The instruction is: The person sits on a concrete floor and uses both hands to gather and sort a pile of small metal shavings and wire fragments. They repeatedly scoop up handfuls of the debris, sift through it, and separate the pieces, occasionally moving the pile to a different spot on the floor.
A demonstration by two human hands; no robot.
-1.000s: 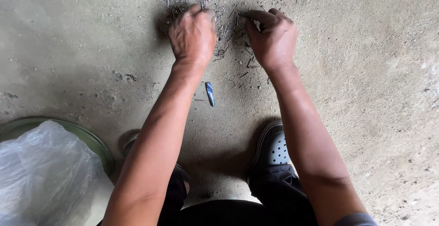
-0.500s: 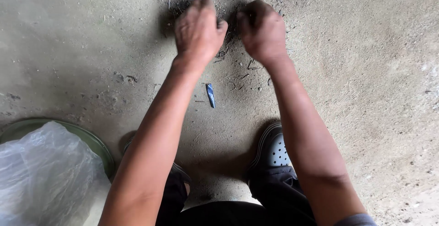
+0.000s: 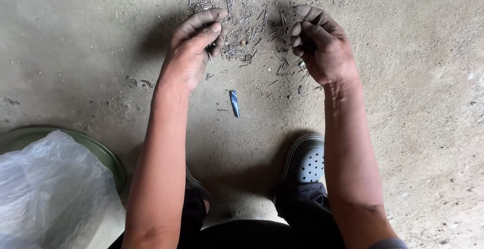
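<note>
Both my hands hover over a scatter of small dark twigs and stems (image 3: 242,42) on a concrete floor. My left hand (image 3: 194,47) is cupped, fingers curled around a pinch of the dark bits. My right hand (image 3: 320,45) is curled too, palm turned inward, with a few stems between the fingers. The two hands are apart, the debris pile lying between and beyond them.
A small blue scrap (image 3: 234,103) lies on the floor between my forearms. A green round tray (image 3: 108,153) with a clear plastic bag (image 3: 50,188) sits at lower left. My grey perforated shoe (image 3: 307,161) is below the right arm.
My hands were pressed down close together on the debris; now they have lifted, drawn apart and turned palms inward with bits held in them.
</note>
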